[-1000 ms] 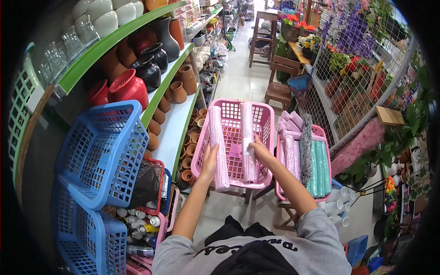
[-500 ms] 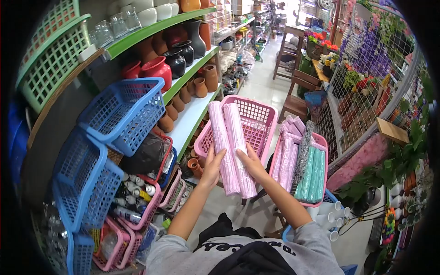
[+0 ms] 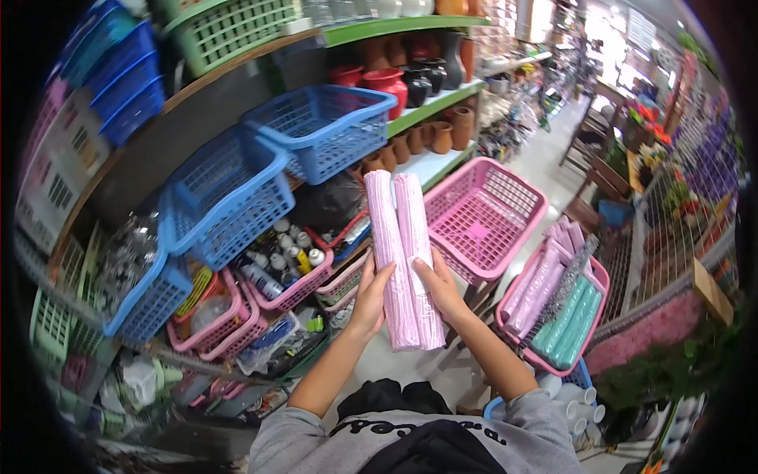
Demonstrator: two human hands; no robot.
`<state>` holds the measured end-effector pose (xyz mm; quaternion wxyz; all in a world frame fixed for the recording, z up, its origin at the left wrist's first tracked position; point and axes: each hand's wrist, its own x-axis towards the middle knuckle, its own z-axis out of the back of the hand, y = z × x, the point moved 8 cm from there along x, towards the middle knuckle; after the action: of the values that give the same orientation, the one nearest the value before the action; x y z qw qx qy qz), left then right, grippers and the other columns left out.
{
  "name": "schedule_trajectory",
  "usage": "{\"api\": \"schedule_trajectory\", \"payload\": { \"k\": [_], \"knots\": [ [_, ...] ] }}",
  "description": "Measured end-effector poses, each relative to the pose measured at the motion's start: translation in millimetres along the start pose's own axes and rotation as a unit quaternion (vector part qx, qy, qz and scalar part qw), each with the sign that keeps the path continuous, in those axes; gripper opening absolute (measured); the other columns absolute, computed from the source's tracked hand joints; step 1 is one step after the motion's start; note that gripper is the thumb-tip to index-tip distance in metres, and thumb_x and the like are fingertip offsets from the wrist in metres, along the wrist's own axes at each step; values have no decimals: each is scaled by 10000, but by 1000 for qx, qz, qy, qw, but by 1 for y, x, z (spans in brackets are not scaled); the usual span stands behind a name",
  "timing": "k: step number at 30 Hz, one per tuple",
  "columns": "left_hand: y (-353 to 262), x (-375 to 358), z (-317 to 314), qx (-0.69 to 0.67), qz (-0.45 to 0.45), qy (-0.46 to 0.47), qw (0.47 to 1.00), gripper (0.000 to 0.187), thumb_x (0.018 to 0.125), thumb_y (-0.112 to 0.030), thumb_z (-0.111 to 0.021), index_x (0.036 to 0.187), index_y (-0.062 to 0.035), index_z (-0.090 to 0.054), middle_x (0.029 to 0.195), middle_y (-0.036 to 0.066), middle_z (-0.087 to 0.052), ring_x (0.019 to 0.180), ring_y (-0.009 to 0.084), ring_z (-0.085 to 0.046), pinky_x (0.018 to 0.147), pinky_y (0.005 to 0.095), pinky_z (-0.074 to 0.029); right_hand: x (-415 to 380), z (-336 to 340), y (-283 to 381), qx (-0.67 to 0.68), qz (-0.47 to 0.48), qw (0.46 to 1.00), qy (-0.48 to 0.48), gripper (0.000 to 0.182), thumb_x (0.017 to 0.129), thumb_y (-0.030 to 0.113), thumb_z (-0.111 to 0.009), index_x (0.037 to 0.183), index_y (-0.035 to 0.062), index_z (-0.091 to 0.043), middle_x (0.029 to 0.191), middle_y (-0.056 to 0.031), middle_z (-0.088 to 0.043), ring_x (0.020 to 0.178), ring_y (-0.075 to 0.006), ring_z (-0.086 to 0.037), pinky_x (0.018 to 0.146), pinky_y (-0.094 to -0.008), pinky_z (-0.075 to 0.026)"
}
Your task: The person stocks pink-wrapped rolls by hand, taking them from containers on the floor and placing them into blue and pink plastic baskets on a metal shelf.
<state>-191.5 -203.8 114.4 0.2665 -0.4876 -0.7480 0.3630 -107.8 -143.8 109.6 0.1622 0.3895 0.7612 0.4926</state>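
Two long pale pink rolls (image 3: 392,268) stand side by side, nearly upright, in front of my body. My left hand (image 3: 373,294) is closed round the left roll, thumb on its front. Round the right roll my right hand (image 3: 440,286) is closed, its thumb pressed on a white label. Behind and to the right is a pink basket (image 3: 483,225) with nothing inside. Another pink basket (image 3: 604,294) at the right holds pink packets (image 3: 540,284), a grey speckled roll (image 3: 570,275) and green rolls (image 3: 565,325).
Blue baskets (image 3: 225,197) rest on the shelves at the left, above pink baskets of bottles (image 3: 278,268). Pots (image 3: 384,84) line the green-edged shelf. White cups (image 3: 580,411) are at the lower right, and a wire rack (image 3: 663,229) borders the aisle.
The view has turned left, so shelves and baskets sit further right in it. The rolls stay in my hands and no longer overlap the empty pink basket.
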Motion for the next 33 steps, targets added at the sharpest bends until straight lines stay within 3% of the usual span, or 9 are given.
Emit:
{"api": "schedule_trajectory", "payload": {
  "k": [4,9,18,23,24,26,31,33],
  "knots": [
    [-38,-26,25,-5,-45,-27,999,539,836,-70,-487,1307,-28,-227,1236,94,-402,1117,158,-411,943,286,-323,2,-49,-10,-15,-8,998,66,406,875,160,-471,1223,8,-329,1096,-74,-469,1000,-113,-444,865,-251,-358],
    [-103,-55,53,38,-115,-45,992,537,820,-42,-512,1291,-24,-254,1217,89,-423,1100,146,-422,930,283,-331,6,-124,-17,-1,-1,992,125,442,854,160,-486,1240,6,-336,1138,-88,-467,1034,-136,-449,899,-264,-337],
    [-199,-98,108,68,-100,-57,991,437,834,-82,-510,1237,-38,-346,1123,61,-484,1012,131,-476,868,282,-386,12,-236,-23,-8,-34,977,210,399,844,151,-517,1188,0,-382,1067,-63,-498,969,-99,-461,847,-244,-361],
    [-236,-108,144,72,-56,-92,992,268,839,-168,-519,1076,-53,-471,874,18,-532,783,101,-528,665,261,-460,32,-276,-11,-120,-44,958,255,409,799,188,-555,1146,27,-411,909,-49,-529,779,-94,-520,674,-238,-436],
    [-246,-109,147,66,-56,-114,990,232,836,-186,-508,1018,-43,-483,836,76,-569,672,158,-571,592,300,-497,37,-284,-12,-119,-78,952,270,410,794,191,-560,1141,30,-415,901,-55,-530,751,-104,-530,636,-242,-447],
    [-266,-110,146,90,-58,-112,988,239,846,-216,-500,998,-31,-495,849,79,-572,694,158,-573,610,294,-497,44,-301,-10,-112,-139,942,285,408,788,212,-562,1127,33,-424,893,-66,-532,699,-122,-546,545,-245,-465],
    [-304,-89,168,116,-88,-138,980,260,850,-242,-494,992,-24,-501,852,81,-573,699,168,-573,623,302,-495,94,-337,0,-120,-169,919,336,349,797,242,-515,1065,28,-449,894,-78,-541,687,-151,-552,528,-290,-492],
    [-311,-74,189,113,-60,-170,977,293,844,-266,-500,1001,-18,-501,849,80,-572,697,176,-571,629,313,-494,119,-349,4,-121,-173,911,355,350,772,248,-555,1022,26,-446,818,-74,-532,639,-146,-551,485,-302,-502]
  ]
}}
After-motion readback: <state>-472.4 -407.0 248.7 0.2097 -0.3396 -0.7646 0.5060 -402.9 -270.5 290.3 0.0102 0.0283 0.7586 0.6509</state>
